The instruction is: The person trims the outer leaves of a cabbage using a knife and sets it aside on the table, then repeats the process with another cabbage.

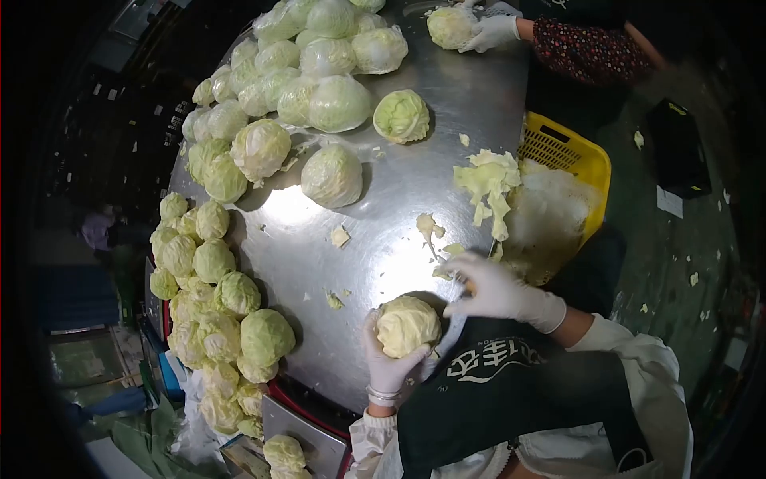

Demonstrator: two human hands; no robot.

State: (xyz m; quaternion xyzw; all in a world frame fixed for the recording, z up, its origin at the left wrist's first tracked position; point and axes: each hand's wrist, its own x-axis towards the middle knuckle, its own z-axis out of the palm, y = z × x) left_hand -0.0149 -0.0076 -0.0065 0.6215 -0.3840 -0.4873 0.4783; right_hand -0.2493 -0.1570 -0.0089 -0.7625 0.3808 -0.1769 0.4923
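Observation:
My left hand [387, 363], in a white glove, is closed around the side of a pale, trimmed cabbage [408, 326] at the table's near edge. My right hand [496, 294], also gloved and slightly blurred, grips a knife [452, 334]. Its pale blade points down beside the cabbage; the handle is mostly hidden by my fingers. Past my right hand lie torn leaf scraps [429, 229] and a larger heap of loose outer leaves [488, 188]. Two single cabbages, one unwrapped [401, 116] and one shiny [331, 176], sit farther up the metal table [383, 207].
Film-wrapped cabbages [339, 104] are piled at the far left, with bare ones [214, 262] along the left edge. A scale [307, 435] stands near left. A yellow crate [592, 172] adjoins the right edge. A co-worker's gloved hand [492, 33] holds another cabbage [452, 29].

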